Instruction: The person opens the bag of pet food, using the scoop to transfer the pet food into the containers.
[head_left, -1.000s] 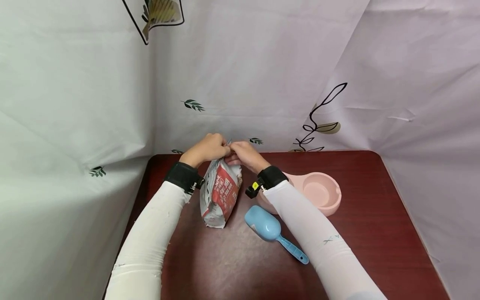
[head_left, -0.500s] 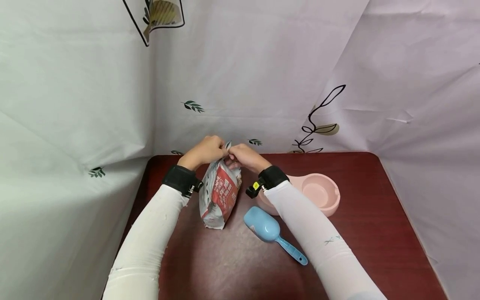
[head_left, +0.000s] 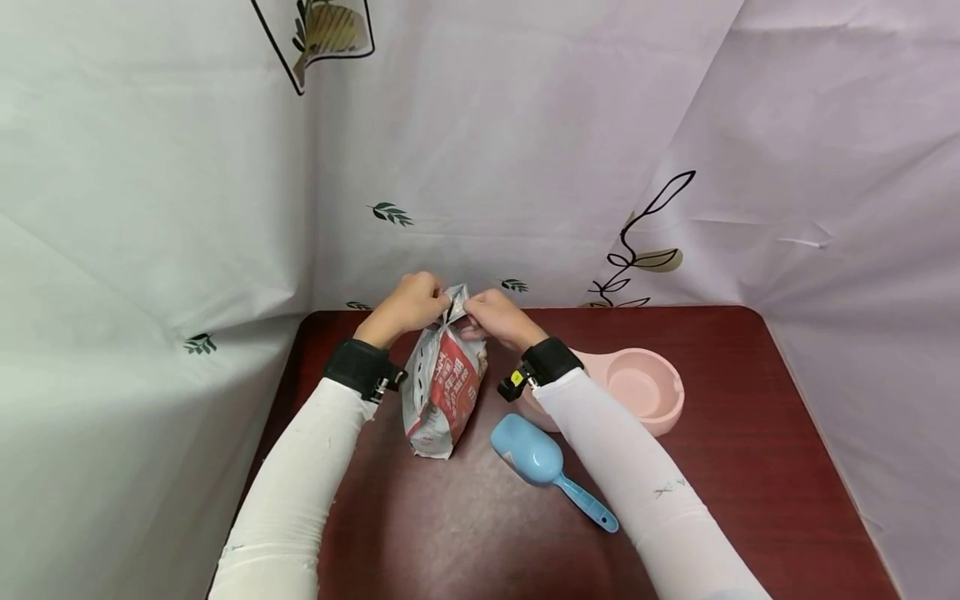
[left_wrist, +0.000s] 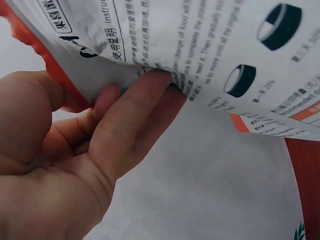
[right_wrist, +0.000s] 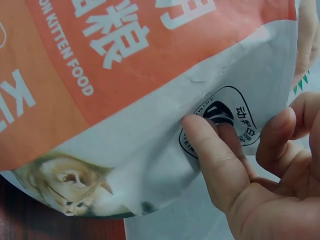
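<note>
A grey and red bag of kitten food (head_left: 453,379) stands near the back of the table, its top drawn up between both hands. My left hand (head_left: 412,303) pinches the left side of the bag's top. In the left wrist view, the left thumb and fingers (left_wrist: 130,117) hold the red-edged rim of the printed bag (left_wrist: 200,45). My right hand (head_left: 501,318) pinches the other side of the top. The right wrist view has that hand (right_wrist: 255,175) gripping a corner, with one finger against the front of the bag (right_wrist: 115,80).
A blue scoop (head_left: 534,454) lies on the dark red table (head_left: 465,525), right of the bag. Behind the right forearm, which partly covers it, is a pink double bowl (head_left: 637,387). Pale patterned cloth (head_left: 517,150) hangs round the table's back and sides.
Both hands have drawn slightly apart at the top of the bag, so more of its upper edge shows between them. Scoop and bowl stay put.
</note>
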